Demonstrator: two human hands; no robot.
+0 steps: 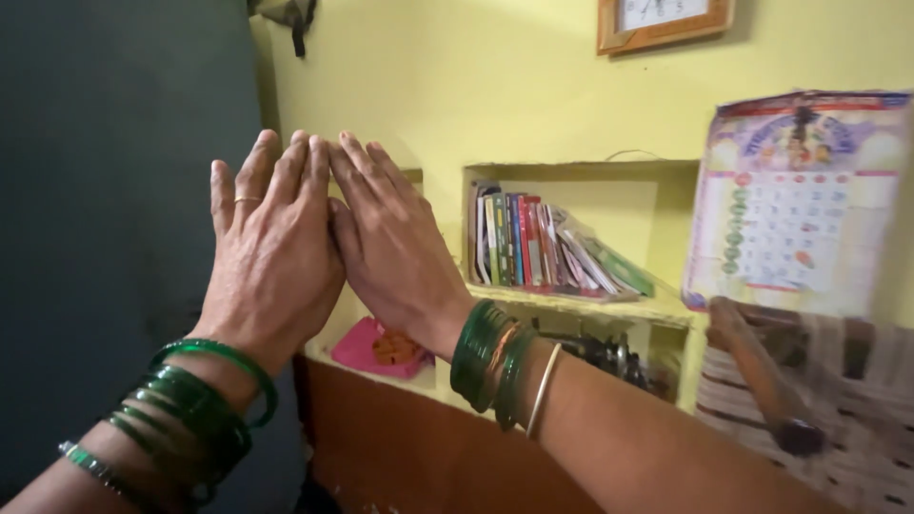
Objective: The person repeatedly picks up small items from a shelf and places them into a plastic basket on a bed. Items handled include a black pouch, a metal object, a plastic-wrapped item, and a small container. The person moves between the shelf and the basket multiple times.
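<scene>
Green bangles (195,409) are worn on both wrists. Both hands are held up flat, side by side and touching: left hand (271,252), right hand (395,243). Each grip is wide open; nothing is held. Books (533,243) are stood on a shelf (581,303) behind them.

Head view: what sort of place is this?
Probably a room in a home: a yellow wall with a built-in niche shelf of books, a wall calendar and a framed clock.

Glossy green glass-like bangles (195,405) lower left; matt painted wall (495,86); wooden clock frame (666,29) top; paper calendar (795,205) right.
</scene>
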